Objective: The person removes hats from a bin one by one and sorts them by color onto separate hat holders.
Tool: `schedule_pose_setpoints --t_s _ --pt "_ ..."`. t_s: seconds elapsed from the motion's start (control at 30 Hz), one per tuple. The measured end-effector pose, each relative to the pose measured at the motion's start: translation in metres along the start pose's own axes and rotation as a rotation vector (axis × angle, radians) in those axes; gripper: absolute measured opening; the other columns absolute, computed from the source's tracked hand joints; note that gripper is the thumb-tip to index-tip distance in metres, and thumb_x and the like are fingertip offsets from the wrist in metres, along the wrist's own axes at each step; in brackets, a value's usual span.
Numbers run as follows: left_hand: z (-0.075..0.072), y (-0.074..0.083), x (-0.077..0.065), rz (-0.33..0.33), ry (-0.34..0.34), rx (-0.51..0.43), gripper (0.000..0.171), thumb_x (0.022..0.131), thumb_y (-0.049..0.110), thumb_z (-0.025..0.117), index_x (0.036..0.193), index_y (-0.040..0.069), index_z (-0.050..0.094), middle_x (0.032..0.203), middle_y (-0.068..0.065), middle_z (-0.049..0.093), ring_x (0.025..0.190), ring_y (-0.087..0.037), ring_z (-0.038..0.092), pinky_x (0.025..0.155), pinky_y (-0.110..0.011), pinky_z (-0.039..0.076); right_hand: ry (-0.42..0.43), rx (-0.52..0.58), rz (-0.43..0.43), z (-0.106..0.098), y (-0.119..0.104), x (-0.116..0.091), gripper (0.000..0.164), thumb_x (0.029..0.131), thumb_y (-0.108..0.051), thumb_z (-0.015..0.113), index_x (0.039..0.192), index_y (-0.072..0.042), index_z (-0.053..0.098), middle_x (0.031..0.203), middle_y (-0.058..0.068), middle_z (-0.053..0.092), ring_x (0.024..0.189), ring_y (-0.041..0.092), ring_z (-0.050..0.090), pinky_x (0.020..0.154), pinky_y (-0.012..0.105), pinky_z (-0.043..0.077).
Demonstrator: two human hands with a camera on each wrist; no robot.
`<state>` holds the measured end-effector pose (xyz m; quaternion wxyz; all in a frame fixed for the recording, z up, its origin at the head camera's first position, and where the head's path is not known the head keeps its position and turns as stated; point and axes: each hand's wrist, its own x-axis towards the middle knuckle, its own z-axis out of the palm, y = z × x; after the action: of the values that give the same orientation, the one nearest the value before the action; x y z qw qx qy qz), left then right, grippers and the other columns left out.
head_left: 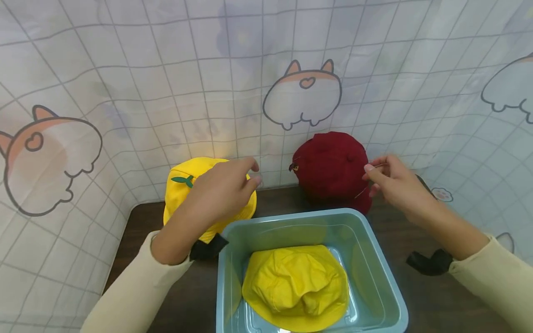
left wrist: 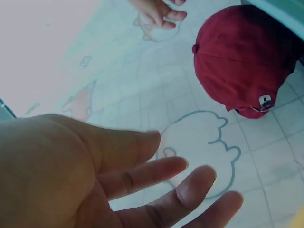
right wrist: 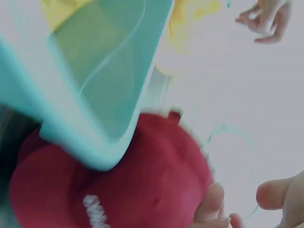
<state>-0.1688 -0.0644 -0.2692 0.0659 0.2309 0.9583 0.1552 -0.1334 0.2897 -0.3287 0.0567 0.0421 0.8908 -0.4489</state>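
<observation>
A dark red baseball cap [head_left: 331, 166] stands behind the bin, against the wall sheet. My right hand [head_left: 395, 185] is at the cap's right side, fingertips right by its edge. In the right wrist view thumb and fingers are apart with nothing between them, and white lettering [right wrist: 96, 211] shows on the cap. My left hand [head_left: 222, 189] hovers over a yellow bucket hat [head_left: 179, 185] with a green leaf, hiding part of it. Its fingers are loosely bent and hold nothing. A second yellow hat [head_left: 295, 282] lies inside the light blue plastic bin [head_left: 291, 219].
The bin stands on a dark wooden table [head_left: 187, 296], in front of the cap and the leaf hat. A white gridded sheet [head_left: 187, 92] with corgi drawings hangs behind and at both sides. Black straps [head_left: 430, 262] show at the wrists.
</observation>
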Motion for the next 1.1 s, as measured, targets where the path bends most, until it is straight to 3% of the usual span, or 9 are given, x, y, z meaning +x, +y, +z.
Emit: schedule_pose_setpoints --t_s 0.13,0.3,0.43,0.53,0.73,0.83,0.97,1.1 --pt "0.006 -0.022 -0.036 0.073 -0.017 -0.058 0.033 0.105 0.034 0.059 0.133 0.019 0.061 0.086 0.006 0.065 0.073 -0.013 0.058 0.065 -0.03 0.049 -0.038 -0.066 -0.112 0.022 -0.028 -0.02 0.039 0.107 -0.041 0.051 0.133 -0.012 0.044 0.112 0.012 0.066 0.08 0.024 0.063 0.071 0.033 0.053" --pt "0.028 -0.043 -0.074 0.124 0.001 -0.085 0.033 0.105 0.033 0.059 0.135 0.021 0.062 0.094 0.011 0.066 0.078 -0.005 0.057 0.071 -0.029 0.05 -0.118 -0.183 -0.281 0.051 -0.053 -0.04 0.026 0.103 -0.036 0.061 0.124 -0.021 0.054 0.092 -0.001 0.068 0.067 0.018 0.059 0.062 0.031 0.052" --pt "0.047 -0.054 -0.099 0.099 0.041 -0.098 0.03 0.105 0.038 0.057 0.132 0.027 0.062 0.089 0.017 0.06 0.077 0.0 0.052 0.07 -0.026 0.048 -0.187 -0.264 -0.401 0.07 -0.064 -0.051 0.03 0.1 -0.037 0.066 0.125 -0.021 0.057 0.085 -0.009 0.067 0.056 0.008 0.051 0.055 0.025 0.049" --pt "0.059 -0.057 -0.113 0.038 0.057 -0.137 0.032 0.105 0.042 0.055 0.133 0.028 0.062 0.083 0.017 0.053 0.071 0.0 0.048 0.066 -0.023 0.045 -0.23 -0.336 -0.468 0.084 -0.065 -0.057 0.036 0.1 -0.042 0.066 0.126 -0.02 0.058 0.08 -0.014 0.064 0.054 0.001 0.046 0.055 0.022 0.047" --pt "0.085 -0.06 -0.126 -0.117 0.069 -0.229 0.043 0.106 0.045 0.052 0.146 0.028 0.053 0.087 0.018 0.055 0.075 0.002 0.051 0.07 -0.024 0.048 -0.309 -0.518 -0.502 0.109 -0.067 -0.068 0.045 0.096 -0.058 0.063 0.128 -0.028 0.056 0.074 -0.019 0.053 0.059 0.0 0.044 0.052 0.021 0.042" --pt "0.096 -0.063 -0.127 -0.182 0.073 -0.288 0.048 0.107 0.043 0.052 0.152 0.029 0.045 0.088 0.016 0.056 0.075 0.0 0.053 0.071 -0.024 0.049 -0.344 -0.599 -0.553 0.12 -0.065 -0.071 0.047 0.095 -0.062 0.062 0.128 -0.029 0.056 0.078 -0.017 0.058 0.065 0.001 0.05 0.053 0.021 0.043" --pt "0.111 -0.068 -0.124 -0.217 0.06 -0.395 0.056 0.107 0.041 0.051 0.159 0.026 0.034 0.092 0.013 0.06 0.077 -0.001 0.057 0.072 -0.025 0.05 -0.41 -0.725 -0.603 0.135 -0.059 -0.069 0.053 0.091 -0.062 0.066 0.131 -0.028 0.058 0.085 -0.013 0.066 0.069 0.003 0.054 0.055 0.024 0.045" --pt "0.125 -0.069 -0.122 -0.223 0.033 -0.475 0.06 0.108 0.038 0.051 0.162 0.027 0.026 0.103 0.009 0.066 0.085 0.0 0.063 0.077 -0.028 0.055 -0.487 -0.872 -0.643 0.146 -0.05 -0.064 0.058 0.088 -0.067 0.068 0.132 -0.031 0.059 0.075 -0.014 0.056 0.062 0.005 0.046 0.052 0.025 0.041"
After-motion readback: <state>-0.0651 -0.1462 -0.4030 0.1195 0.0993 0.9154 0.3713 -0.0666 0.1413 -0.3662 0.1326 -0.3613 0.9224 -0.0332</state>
